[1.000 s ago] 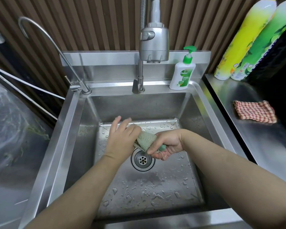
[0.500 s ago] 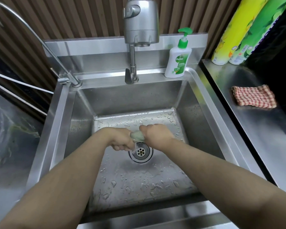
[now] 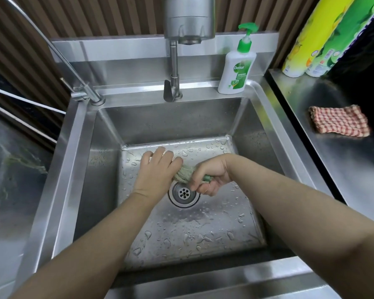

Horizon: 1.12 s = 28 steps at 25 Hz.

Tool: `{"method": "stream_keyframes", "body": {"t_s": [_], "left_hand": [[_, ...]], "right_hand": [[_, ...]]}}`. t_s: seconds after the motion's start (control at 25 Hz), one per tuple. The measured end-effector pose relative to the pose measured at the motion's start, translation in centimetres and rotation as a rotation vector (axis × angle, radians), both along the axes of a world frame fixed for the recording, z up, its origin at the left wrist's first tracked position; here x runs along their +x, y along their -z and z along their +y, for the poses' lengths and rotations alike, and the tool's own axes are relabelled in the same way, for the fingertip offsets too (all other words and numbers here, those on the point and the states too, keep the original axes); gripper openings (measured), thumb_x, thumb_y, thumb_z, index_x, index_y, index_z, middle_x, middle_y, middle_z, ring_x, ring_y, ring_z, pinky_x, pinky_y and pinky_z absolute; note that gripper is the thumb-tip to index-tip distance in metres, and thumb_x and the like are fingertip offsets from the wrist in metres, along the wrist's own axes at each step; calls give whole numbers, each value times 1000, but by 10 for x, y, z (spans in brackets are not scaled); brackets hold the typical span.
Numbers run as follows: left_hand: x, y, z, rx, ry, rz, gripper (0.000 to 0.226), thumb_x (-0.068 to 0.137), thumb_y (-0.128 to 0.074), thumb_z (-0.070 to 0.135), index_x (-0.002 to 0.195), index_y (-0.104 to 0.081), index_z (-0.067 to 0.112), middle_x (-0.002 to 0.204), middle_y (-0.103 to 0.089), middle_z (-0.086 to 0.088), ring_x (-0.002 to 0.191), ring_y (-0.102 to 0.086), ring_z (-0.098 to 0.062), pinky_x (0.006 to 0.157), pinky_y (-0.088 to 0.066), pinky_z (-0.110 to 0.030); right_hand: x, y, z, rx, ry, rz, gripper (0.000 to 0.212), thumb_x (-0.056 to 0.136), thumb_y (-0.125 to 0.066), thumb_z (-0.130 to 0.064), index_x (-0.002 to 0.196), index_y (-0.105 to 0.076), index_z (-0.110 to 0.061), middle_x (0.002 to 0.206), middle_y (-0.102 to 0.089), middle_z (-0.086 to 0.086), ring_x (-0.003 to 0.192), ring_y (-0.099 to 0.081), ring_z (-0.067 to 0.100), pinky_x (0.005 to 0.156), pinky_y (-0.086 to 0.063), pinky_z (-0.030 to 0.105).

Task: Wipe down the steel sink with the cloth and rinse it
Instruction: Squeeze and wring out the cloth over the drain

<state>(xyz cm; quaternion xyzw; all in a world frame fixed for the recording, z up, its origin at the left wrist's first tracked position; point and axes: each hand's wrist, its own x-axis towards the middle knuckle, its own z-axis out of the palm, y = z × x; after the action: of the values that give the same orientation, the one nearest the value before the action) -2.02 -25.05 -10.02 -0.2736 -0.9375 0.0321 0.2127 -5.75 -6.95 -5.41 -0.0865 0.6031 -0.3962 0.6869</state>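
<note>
Covering cloth [image 3: 183,175] ends: left hand [image 3: 157,169] (also right hand [image 3: 212,172]).

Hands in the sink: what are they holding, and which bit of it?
The bunched-up cloth, near the drain. The left hand holds its left end; the right hand grips its right end, by the green edge.

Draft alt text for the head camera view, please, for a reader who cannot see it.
Over the drain of a wet steel sink, a person's left hand and right hand grip a green cloth between them. A soap bottle stands on the back ledge; a checked cloth lies on the right counter.
</note>
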Motion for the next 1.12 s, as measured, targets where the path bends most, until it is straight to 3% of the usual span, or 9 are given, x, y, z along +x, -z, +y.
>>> {"method": "stream_keyframes", "body": {"t_s": [0.08, 0.24, 0.36, 0.6, 0.72, 0.8, 0.92, 1.0, 1.12], "left_hand": [[-12, -14, 4, -96, 40, -128, 48, 48, -75, 3, 85, -47, 15, 64, -58, -4, 61, -57, -26, 59, -32, -32], [-22, -24, 14, -329, -63, -570, 25, 81, -51, 6, 104, -49, 12, 97, -63, -7, 86, -62, -29, 64, -35, -32], [-21, -17, 21, -160, -225, -857, 21, 82, -51, 10, 103, -52, 12, 101, -61, -10, 84, -57, -27, 64, -41, -30], [-28, -3, 22, 245, -358, -1426, 19, 74, -61, 2, 78, -52, 18, 74, -51, -2, 60, -46, -17, 45, -34, -20], [-28, 0, 17, 237, -293, -1243, 22, 75, -64, 12, 73, -45, 21, 77, -51, 0, 75, -53, -20, 53, -36, -23], [-19, 2, 14, 147, -252, -879, 23, 74, -67, 20, 85, -47, 22, 88, -56, 0, 91, -56, -24, 67, -36, -28], [-3, 17, 6, -37, -154, -269, 55, 62, -75, 16, 111, -51, 17, 103, -61, -3, 104, -47, -27, 84, -31, -39], [2, 13, 4, -10, -76, -90, 42, 69, -60, 10, 109, -51, 15, 105, -62, -6, 111, -45, -30, 90, -31, -42], [-13, -7, 5, 35, 109, 69, 25, 62, -52, -1, 83, -53, 13, 77, -62, -6, 83, -61, -30, 74, -34, -36]], "right_hand": [[3, 2, -6, 73, -67, 47, 50, 91, -51, -9, 43, -50, -23, 41, -42, -8, 38, -31, 6, 47, -25, 19], [16, 19, -21, 368, -6, 590, 16, 81, -70, -24, 72, -59, -18, 61, -53, -3, 56, -45, 15, 56, -35, 24], [25, 33, -28, 547, -37, 1044, 22, 86, -60, -28, 101, -58, -12, 93, -62, 6, 75, -52, 22, 63, -39, 26], [17, 38, -21, 558, -212, 1310, 22, 86, -55, -24, 105, -54, -14, 94, -63, 6, 80, -58, 27, 61, -41, 29], [12, 42, -24, 567, -138, 1216, 18, 86, -57, -26, 99, -54, -14, 90, -59, 4, 79, -55, 25, 62, -41, 28], [6, 42, -22, 551, -82, 1041, 15, 82, -62, -25, 91, -57, -14, 85, -57, 4, 77, -55, 22, 62, -42, 26], [-6, 26, -8, 359, 85, 541, 15, 82, -62, -12, 68, -59, -11, 65, -51, 1, 61, -47, 15, 56, -39, 23], [-9, 15, 0, 166, 74, 170, 37, 87, -55, -6, 52, -61, -17, 54, -53, -3, 53, -46, 11, 53, -40, 18], [-7, 11, 1, 14, -83, -58, 34, 86, -53, -10, 54, -58, -19, 51, -53, -6, 46, -47, 6, 48, -39, 14]]}}
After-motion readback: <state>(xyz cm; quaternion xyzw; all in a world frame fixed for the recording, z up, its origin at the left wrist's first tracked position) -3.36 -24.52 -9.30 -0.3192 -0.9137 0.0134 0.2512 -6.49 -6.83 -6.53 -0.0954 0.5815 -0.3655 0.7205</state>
